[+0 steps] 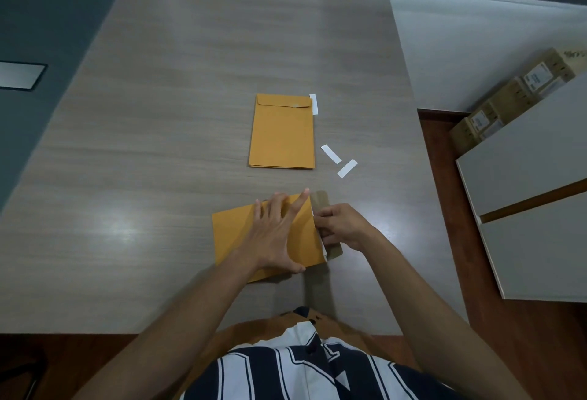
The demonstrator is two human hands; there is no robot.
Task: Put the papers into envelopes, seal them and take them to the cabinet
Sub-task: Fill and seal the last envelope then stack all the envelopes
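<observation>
A brown envelope (pixel 233 234) lies sideways on the grey wooden table (pixel 158 161) just in front of me, its flap (pixel 333 250) open to the right. My left hand (pixel 276 234) presses flat on it with fingers spread. My right hand (pixel 341 225) pinches a white strip (pixel 321 241) at the flap's edge. A small stack of brown envelopes (pixel 282 133) lies farther back at the table's middle, flaps shut, with a white strip (pixel 313 104) by its top right corner.
Two loose white strips (pixel 331 154) (pixel 347 168) lie on the table right of the stack. A white cabinet (pixel 533 177) stands to the right across a strip of brown floor, cardboard boxes (pixel 514 94) behind it. The table's right edge runs close to my right hand.
</observation>
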